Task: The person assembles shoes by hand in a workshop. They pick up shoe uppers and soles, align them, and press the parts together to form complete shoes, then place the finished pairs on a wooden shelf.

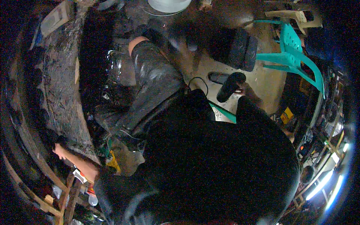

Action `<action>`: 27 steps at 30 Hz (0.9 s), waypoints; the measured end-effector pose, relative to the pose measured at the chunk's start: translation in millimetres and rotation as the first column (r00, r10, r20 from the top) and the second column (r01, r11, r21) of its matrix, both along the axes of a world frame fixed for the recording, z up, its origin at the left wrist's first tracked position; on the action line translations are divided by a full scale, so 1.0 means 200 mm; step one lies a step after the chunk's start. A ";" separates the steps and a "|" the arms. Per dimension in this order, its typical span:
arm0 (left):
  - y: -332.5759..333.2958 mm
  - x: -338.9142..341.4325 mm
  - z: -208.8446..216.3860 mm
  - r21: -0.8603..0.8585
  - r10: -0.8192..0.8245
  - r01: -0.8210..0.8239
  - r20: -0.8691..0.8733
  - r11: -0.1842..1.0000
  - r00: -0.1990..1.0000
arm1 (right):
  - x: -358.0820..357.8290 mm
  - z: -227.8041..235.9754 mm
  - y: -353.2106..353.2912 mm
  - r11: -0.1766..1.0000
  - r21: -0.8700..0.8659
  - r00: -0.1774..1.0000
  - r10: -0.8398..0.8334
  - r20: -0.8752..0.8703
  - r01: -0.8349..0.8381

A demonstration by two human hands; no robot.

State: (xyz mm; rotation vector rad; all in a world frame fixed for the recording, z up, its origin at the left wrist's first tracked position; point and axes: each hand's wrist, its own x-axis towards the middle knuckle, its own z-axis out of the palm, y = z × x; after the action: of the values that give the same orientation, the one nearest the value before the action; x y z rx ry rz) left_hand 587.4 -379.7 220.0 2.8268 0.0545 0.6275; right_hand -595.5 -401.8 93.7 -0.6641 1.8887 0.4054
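My left forearm reaches out at the lower left, and my left hand (60,150) rests at the near end of a dark, worn bench (63,93). A dark patch lies just beyond its fingers. The dim light hides whether they hold anything. On the right, a small strip of skin shows beside my black clothing, probably part of my right hand (289,135); its fingers are hidden. Ahead of me extends a leg in shiny grey trousers (153,71); whose it is, I cannot tell. A foot in a black slipper (230,88) stands on the pale floor.
A teal plastic chair (290,52) stands at the far right, beside a black box-like object (243,50). Clear plastic (118,67) lies near the bench. A white round container (168,4) is at the top. Wooden framing (65,198) is at lower left, lit tubes (320,185) at lower right.
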 end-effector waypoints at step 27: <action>-0.39 -1.13 0.45 0.038 0.082 -0.076 -0.219 0.996 0.972 | 1.93 0.81 -0.96 0.119 -0.944 0.612 0.785 -0.099 -0.306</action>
State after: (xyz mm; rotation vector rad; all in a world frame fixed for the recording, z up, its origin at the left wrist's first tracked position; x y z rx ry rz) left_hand 361.4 -457.6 309.7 2.9230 0.1996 0.3290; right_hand -210.0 -593.6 255.1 -2.1423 1.1358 -0.4415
